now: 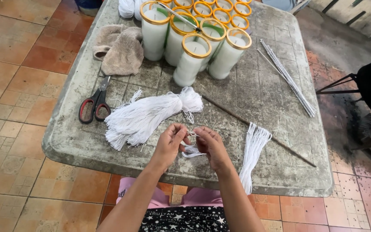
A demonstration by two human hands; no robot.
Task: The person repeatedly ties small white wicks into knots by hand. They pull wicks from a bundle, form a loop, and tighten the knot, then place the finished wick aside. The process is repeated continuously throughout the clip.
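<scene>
One worn grey desk fills most of the view from above, standing on an orange tiled floor. At its far edge stands a cluster of tall glass candles with gold rims, filled with white wax. A beige cloth lies to their left, and a bundle of thin wire rods to their right. Mid-desk lies a thick tied bundle of white string, with red-handled scissors beside it and a long thin stick running diagonally. A smaller bunch of cut strings hangs over the near edge.

Above that near edge, the left hand and right hand meet, fingers of both pinching a short piece of white string between them.

The held piece looks slack and thin; a loosened pinch could let it slip to the floor. The hanging bunch, half off the desk, could slide down if a forearm brushes it.
</scene>
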